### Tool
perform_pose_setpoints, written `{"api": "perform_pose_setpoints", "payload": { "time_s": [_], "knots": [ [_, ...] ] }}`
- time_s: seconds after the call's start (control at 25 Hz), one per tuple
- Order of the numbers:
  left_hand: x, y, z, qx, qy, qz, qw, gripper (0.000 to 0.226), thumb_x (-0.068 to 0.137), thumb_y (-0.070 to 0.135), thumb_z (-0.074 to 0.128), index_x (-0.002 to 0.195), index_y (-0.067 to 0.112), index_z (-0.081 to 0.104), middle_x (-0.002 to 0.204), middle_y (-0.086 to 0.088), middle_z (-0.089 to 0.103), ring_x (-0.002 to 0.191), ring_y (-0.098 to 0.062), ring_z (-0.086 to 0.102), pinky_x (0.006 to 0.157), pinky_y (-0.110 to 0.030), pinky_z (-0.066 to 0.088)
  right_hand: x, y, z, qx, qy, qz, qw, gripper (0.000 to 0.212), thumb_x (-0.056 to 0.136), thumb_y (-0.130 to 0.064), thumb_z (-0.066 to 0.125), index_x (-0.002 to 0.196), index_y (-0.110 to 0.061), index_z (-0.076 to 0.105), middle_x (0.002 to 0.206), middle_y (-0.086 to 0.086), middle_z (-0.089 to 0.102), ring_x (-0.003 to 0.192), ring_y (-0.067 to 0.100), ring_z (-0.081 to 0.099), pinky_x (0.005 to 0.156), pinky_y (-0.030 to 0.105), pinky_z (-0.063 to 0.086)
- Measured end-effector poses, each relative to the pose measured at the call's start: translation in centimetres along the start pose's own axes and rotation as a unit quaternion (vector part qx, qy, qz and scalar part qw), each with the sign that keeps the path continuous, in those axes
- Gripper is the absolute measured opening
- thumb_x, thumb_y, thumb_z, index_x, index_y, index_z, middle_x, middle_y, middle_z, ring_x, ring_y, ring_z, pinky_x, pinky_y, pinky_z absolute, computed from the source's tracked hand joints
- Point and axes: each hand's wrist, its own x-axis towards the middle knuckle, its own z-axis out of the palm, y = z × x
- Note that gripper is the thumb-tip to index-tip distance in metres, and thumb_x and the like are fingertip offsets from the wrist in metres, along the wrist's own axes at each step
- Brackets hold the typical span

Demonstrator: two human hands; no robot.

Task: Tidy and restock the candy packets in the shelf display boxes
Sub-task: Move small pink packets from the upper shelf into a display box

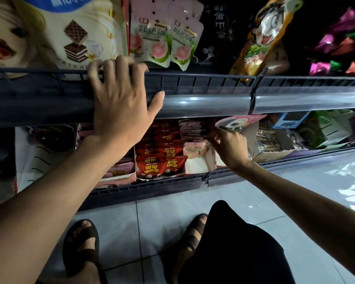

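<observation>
My left hand (119, 99) grips the front rail of the upper shelf (213, 97), fingers curled over its top edge. My right hand (228, 147) reaches into a white display box (197, 166) on the lower shelf and pinches the top of a dark packet (201, 130) in a row standing at the back. A pink guava candy packet (195, 150) lies in front of that row. Left of it, a box holds several red candy packets (162, 160). Two pink guava packets (164, 33) stand on the upper shelf.
A large wafer bag (74, 31) and an orange snack bag (262, 35) stand on the upper shelf. A pink cartoon box (238, 123) and other boxes (275, 142) sit right of my right hand. My sandalled feet (82, 247) stand on the grey tiled floor (162, 212).
</observation>
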Motion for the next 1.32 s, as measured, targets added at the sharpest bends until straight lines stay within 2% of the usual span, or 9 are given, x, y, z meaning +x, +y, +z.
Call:
{"api": "perform_pose_setpoints", "payload": {
  "time_s": [0.24, 0.4, 0.56, 0.68, 0.76, 0.84, 0.96, 1.08, 1.32],
  "knots": [
    [0.0, -0.1, -1.0, -0.018, -0.02, 0.009, 1.0, 0.056, 0.095, 0.056, 0.04, 0.118, 0.005, 0.046, 0.113, -0.019, 0.049, 0.106, -0.036, 0.043, 0.102, -0.054, 0.023, 0.2, -4.8, -11.7, 0.026, 0.032, -0.11, 0.993, 0.007, 0.089, -0.018, 0.067, 0.096, -0.015, 0.068, 0.089, -0.003, 0.069, 0.072, 0.001, 0.059, 0.06, 0.02, 0.053],
    [0.1, -0.2, -1.4, -0.019, -0.042, 0.016, 0.999, 0.057, 0.093, 0.057, 0.043, 0.118, 0.006, 0.047, 0.111, -0.018, 0.05, 0.104, -0.036, 0.044, 0.098, -0.053, 0.026, 5.0, -8.0, -16.9, 0.04, 0.069, -0.093, 0.992, 0.008, 0.087, -0.019, 0.068, 0.096, -0.019, 0.068, 0.09, -0.006, 0.07, 0.076, 0.004, 0.063, 0.066, 0.026, 0.056],
    [0.2, -0.4, -1.5, -0.007, -0.044, 0.021, 0.999, 0.059, 0.092, 0.059, 0.042, 0.116, 0.006, 0.049, 0.108, -0.017, 0.051, 0.101, -0.035, 0.046, 0.096, -0.052, 0.028, 13.1, -11.0, -17.3, 0.077, 0.008, -0.016, 0.997, 0.045, 0.08, -0.038, 0.075, 0.119, -0.017, 0.063, 0.11, 0.0, 0.069, 0.093, 0.014, 0.065, 0.079, 0.033, 0.056],
    [0.2, -0.5, -1.4, -0.008, -0.042, 0.022, 0.999, 0.058, 0.092, 0.06, 0.041, 0.116, 0.008, 0.048, 0.108, -0.015, 0.051, 0.101, -0.033, 0.047, 0.096, -0.051, 0.028, 18.6, -13.4, -14.8, 0.165, -0.105, 0.081, 0.977, 0.077, 0.075, -0.039, 0.08, 0.138, -0.015, 0.043, 0.123, 0.001, 0.056, 0.099, 0.019, 0.061, 0.073, 0.026, 0.054],
    [0.1, -0.5, -1.3, -0.013, -0.039, 0.025, 0.999, 0.058, 0.093, 0.061, 0.04, 0.117, 0.009, 0.048, 0.109, -0.013, 0.051, 0.102, -0.032, 0.047, 0.097, -0.05, 0.027, 21.2, -14.3, -12.8, 0.167, -0.129, 0.116, 0.971, 0.089, 0.068, -0.038, 0.084, 0.14, -0.019, 0.036, 0.132, 0.006, 0.047, 0.11, 0.024, 0.054, 0.086, 0.032, 0.052],
    [0.1, -0.6, -1.1, -0.017, -0.036, 0.026, 0.999, 0.057, 0.092, 0.061, 0.04, 0.118, 0.01, 0.048, 0.109, -0.012, 0.051, 0.103, -0.031, 0.047, 0.098, -0.049, 0.026, 22.6, -14.7, -11.5, 0.154, -0.106, 0.136, 0.973, 0.087, 0.063, -0.036, 0.087, 0.134, -0.022, 0.039, 0.132, 0.009, 0.045, 0.116, 0.029, 0.05, 0.097, 0.041, 0.048],
    [0.2, -0.7, -1.0, -0.02, -0.038, 0.024, 0.999, 0.056, 0.092, 0.061, 0.042, 0.118, 0.011, 0.049, 0.11, -0.011, 0.051, 0.104, -0.03, 0.047, 0.1, -0.048, 0.025, 23.0, -14.7, -11.0, 0.243, -0.086, 0.163, 0.952, 0.074, 0.066, -0.026, 0.086, 0.127, -0.02, 0.045, 0.124, 0.007, 0.054, 0.108, 0.027, 0.055, 0.085, 0.04, 0.055],
    [0.1, -0.7, -1.0, -0.023, -0.039, 0.025, 0.999, 0.055, 0.092, 0.061, 0.041, 0.118, 0.012, 0.049, 0.111, -0.01, 0.051, 0.105, -0.029, 0.048, 0.1, -0.048, 0.024, 23.1, -14.6, -11.0, 0.278, -0.029, 0.183, 0.943, 0.051, 0.077, -0.019, 0.076, 0.121, -0.018, 0.05, 0.117, 0.006, 0.059, 0.101, 0.025, 0.059, 0.085, 0.04, 0.055],
    [0.2, -0.6, -1.1, -0.023, -0.048, 0.024, 0.998, 0.056, 0.093, 0.061, 0.038, 0.119, 0.012, 0.048, 0.111, -0.01, 0.051, 0.106, -0.029, 0.048, 0.1, -0.049, 0.026, 21.3, -13.1, -14.9, 0.383, 0.015, 0.186, 0.905, 0.025, 0.066, -0.011, 0.085, 0.085, -0.019, 0.07, 0.097, 0.006, 0.073, 0.09, 0.021, 0.071, 0.083, 0.04, 0.058]
  ]
}}
